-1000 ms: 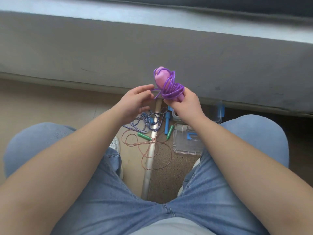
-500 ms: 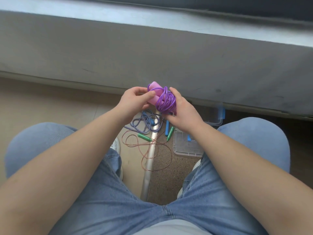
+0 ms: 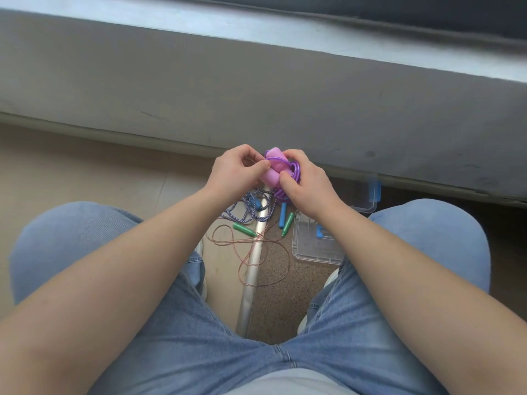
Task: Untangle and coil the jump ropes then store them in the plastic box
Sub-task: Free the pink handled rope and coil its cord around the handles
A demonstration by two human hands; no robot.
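Seen from above, a seated person in blue jeans holds a bundled jump rope between the knees, above the floor. Both bare hands close on it: the left hand pinches the pink handles from the left, thumb and fingertips pressed to them, while the right hand clasps the bundle from the right, with the purple rope coiled around the handles and showing between its fingers.

Below the hands, on the floor, lies a blue-and-white braided rope in a loose heap, with one of its blue handles beside it. Nearer the person, a thin copper-coloured rope sprawls in open loops across a metal floor strip, its two green handles lying apart at its far side.

Right of these ropes, just beside the right knee, sits the clear plastic box, partly hidden by the right forearm. Its lid lies flat on the floor in front of it. A grey ledge runs along the floor's far edge.
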